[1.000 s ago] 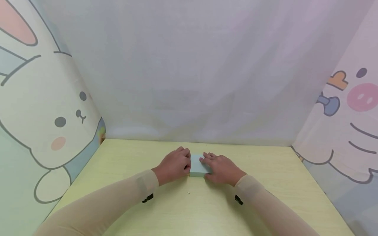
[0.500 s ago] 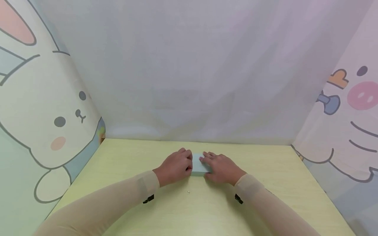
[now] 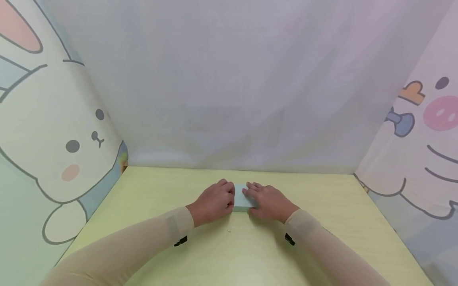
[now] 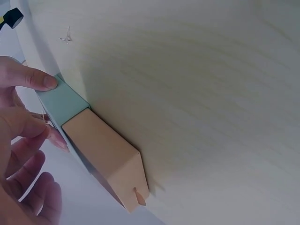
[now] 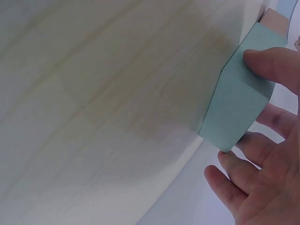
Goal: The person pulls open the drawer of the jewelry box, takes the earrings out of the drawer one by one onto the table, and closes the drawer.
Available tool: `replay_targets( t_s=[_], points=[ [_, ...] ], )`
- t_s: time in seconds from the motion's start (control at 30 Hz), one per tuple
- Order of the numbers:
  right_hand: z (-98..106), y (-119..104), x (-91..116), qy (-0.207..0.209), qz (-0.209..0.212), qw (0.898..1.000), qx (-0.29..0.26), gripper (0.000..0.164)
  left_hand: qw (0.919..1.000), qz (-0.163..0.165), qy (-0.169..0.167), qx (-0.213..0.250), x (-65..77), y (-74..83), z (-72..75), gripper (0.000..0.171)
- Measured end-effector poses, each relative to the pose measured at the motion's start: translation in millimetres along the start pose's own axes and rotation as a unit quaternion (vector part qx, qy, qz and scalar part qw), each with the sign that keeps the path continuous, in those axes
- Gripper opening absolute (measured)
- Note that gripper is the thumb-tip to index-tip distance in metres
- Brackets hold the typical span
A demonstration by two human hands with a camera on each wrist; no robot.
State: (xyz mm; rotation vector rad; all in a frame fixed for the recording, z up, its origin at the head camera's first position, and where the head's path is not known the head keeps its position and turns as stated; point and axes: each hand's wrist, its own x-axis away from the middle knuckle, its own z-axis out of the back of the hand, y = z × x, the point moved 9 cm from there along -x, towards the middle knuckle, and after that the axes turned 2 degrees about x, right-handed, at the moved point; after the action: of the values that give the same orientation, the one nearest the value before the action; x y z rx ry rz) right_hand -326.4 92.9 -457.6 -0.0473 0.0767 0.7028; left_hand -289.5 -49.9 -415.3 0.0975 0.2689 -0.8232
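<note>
A mint-green box sleeve point(image 3: 245, 203) lies on the table between both hands. Its tan inner drawer point(image 4: 105, 150) sticks out at the left end, with a small ribbon tab point(image 4: 140, 197) on its end face. My right hand point(image 3: 273, 203) holds the sleeve, thumb point(image 5: 267, 63) on the near side and fingers across the top and far side. My left hand point(image 3: 214, 202) is over the drawer, thumb and index finger pinching a thin pale strand point(image 4: 44, 116), its other fingers loosely curled. What the strand belongs to I cannot tell. The drawer's inside is hidden.
A small shiny piece, like an earring point(image 4: 66, 37), lies on the pale wooden table point(image 3: 161, 186) in front of the box. A plain light curtain point(image 3: 229, 87) hangs behind the table. Printed cartoon panels stand at the left and right sides.
My left hand has shifted slightly right, nearer the right hand, covering more of the sleeve's left end. The right hand stays almost still on the sleeve.
</note>
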Motion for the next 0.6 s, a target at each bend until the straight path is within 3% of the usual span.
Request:
replay_targets(
  t_s=[0.3, 0.6],
  points=[
    [-0.6, 0.9, 0.4, 0.008, 0.004, 1.000, 0.000, 0.063, 0.9999, 0.002, -0.017, -0.001, -0.2, 2.2, -5.5, 0.018],
    [0.0, 0.5, 0.7, 0.008, 0.006, 1.000, 0.001, 0.064, 0.9999, -0.006, -0.011, -0.010, -1.4, 4.9, -2.7, 0.018]
  ],
)
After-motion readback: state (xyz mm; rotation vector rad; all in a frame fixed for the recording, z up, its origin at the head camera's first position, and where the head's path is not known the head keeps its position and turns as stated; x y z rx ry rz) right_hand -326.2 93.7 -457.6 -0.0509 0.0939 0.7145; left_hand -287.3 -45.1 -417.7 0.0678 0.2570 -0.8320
